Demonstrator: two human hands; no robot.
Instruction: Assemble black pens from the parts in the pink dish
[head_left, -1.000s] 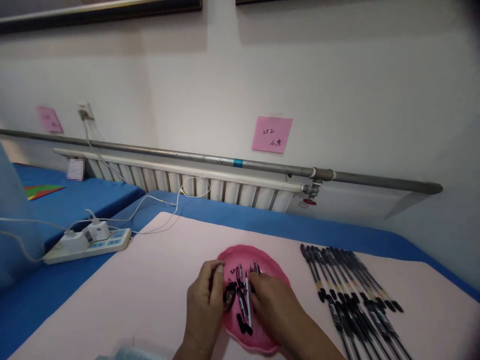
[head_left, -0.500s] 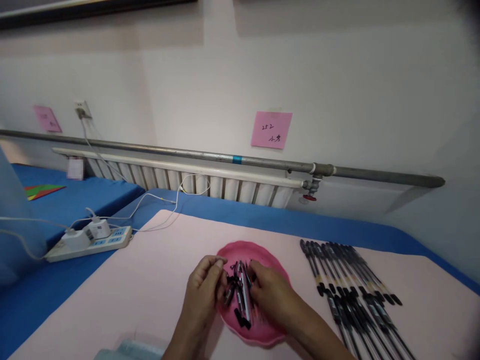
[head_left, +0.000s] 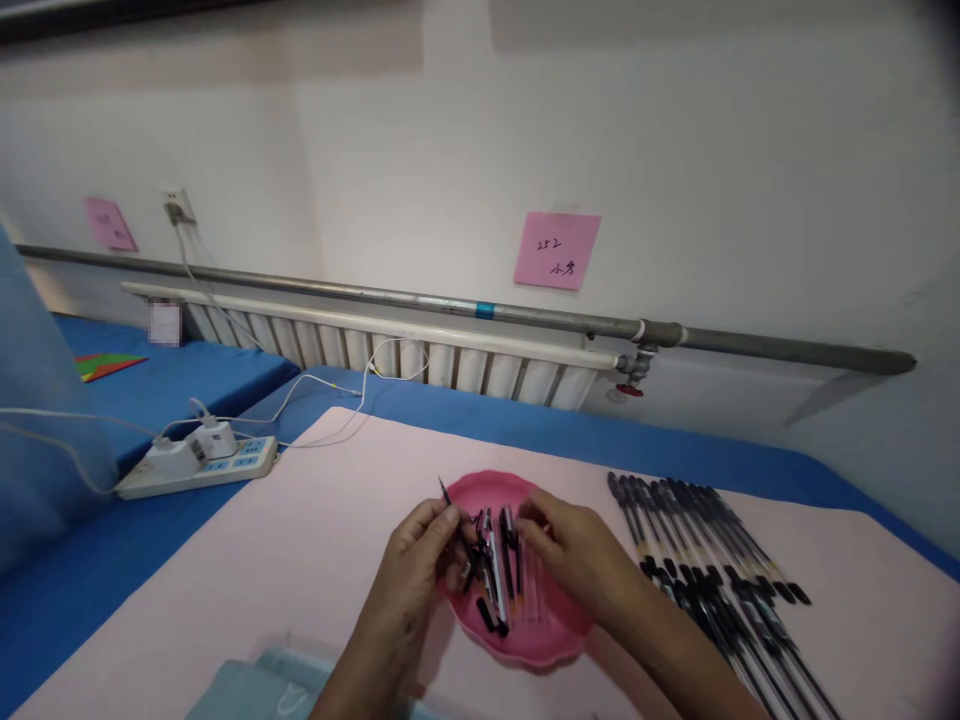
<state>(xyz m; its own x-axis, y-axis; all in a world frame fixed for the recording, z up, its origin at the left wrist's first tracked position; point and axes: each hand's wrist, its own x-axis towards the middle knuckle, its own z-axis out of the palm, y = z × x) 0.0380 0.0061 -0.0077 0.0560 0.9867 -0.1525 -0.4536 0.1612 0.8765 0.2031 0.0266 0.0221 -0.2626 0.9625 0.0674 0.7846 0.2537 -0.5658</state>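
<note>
A pink scalloped plate [head_left: 540, 650] holds pen parts: black caps [head_left: 486, 614], dark pen pieces and clear tubes [head_left: 532, 590]. My left hand [head_left: 420, 560] is closed over the plate's left side, pinching a thin black pointed pen part [head_left: 447, 495], its tip sticking up. At the plate's right side is my right hand [head_left: 574, 550], its fingers curled in at the upper ends of the pen pieces. What those fingertips grip, if anything, is hidden.
Rows of black pens [head_left: 675, 520] lie on the pink sheet [head_left: 300, 540] to the right, more pens [head_left: 742, 630] below them. A power strip [head_left: 247, 460] with cables sits at left. Light-blue cloth [head_left: 247, 690] lies at the front edge. A radiator [head_left: 450, 365] lines the wall.
The thin black pointed part now stands up from my left fingers. My right hand has shifted right and slightly up, uncovering pen pieces and clear tubes. The view has tilted slightly.
</note>
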